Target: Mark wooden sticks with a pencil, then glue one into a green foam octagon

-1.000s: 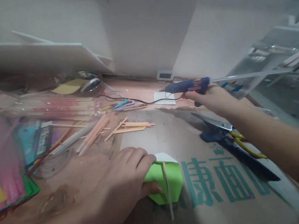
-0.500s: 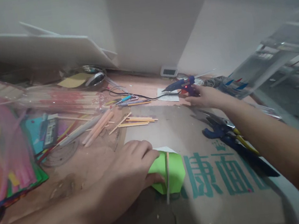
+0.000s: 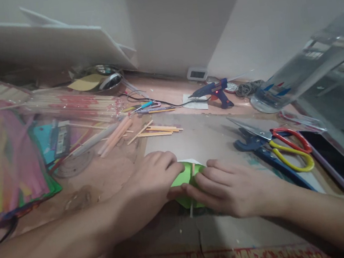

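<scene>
A green paper piece [image 3: 179, 178] with a thin wooden stick [image 3: 193, 169] across it lies over the cardboard, between both hands. My left hand [image 3: 157, 180] pinches the paper's left edge between thumb and fingers. From the right, my right hand [image 3: 228, 184] rests on the paper and stick with its fingers bent; they cover the stick's middle, and its lower end shows below them. A corner of white paper [image 3: 191, 160] shows behind the green piece. The blue glue gun [image 3: 214, 92] stands beyond the hands on its own, near a small white sheet [image 3: 198, 102].
Scissors [image 3: 288, 144] lie over dark blue pliers [image 3: 256, 142] at the right, beside a phone [image 3: 340, 159]. Behind them leans a clear container [image 3: 290, 78]. Several short sticks [image 3: 162, 130] lie ahead. Bagged skewers [image 3: 73, 105] and colourful strips [image 3: 14, 163] fill the left.
My right hand has let go of the glue gun and come back to the green paper and stick. My left hand still holds the paper. The view has shifted slightly.
</scene>
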The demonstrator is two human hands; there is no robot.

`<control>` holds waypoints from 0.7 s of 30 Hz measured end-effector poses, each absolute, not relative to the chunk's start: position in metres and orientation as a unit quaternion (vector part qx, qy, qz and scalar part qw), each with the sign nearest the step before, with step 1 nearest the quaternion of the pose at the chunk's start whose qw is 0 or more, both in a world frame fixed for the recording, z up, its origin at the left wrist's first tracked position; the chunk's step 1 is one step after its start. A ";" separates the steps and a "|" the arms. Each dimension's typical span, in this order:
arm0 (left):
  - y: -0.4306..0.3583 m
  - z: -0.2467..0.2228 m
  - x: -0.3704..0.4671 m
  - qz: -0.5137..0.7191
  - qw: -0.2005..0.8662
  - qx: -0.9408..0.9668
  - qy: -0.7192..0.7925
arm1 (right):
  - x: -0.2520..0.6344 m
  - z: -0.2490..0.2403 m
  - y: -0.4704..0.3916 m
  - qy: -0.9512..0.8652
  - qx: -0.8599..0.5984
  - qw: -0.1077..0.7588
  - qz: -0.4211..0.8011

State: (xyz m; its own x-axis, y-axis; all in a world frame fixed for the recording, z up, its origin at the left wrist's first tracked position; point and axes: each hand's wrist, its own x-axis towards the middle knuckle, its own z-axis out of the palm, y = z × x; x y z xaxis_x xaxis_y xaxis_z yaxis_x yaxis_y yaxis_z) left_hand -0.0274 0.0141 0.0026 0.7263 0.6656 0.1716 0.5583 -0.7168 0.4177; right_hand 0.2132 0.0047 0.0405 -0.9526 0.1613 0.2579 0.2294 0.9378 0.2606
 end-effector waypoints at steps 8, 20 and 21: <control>0.014 0.013 -0.025 0.132 0.147 0.919 0.340 | 0.217 0.034 0.015 -0.980 -0.122 0.138 -0.073; 0.013 0.008 -0.024 0.164 0.136 0.935 0.283 | 0.218 0.026 0.038 -0.852 -0.397 0.282 0.193; 0.013 0.009 -0.023 0.161 0.139 0.935 0.283 | 0.218 0.025 0.038 -0.854 -0.395 0.281 0.191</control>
State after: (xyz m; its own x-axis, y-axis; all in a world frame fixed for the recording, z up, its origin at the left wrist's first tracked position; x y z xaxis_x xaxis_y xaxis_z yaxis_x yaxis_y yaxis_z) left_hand -0.0229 0.0128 0.0086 0.7876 0.5747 0.2222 0.4849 -0.8007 0.3517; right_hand 0.2180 0.0380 0.0250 -0.5304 0.7815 0.3286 0.5672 0.6152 -0.5476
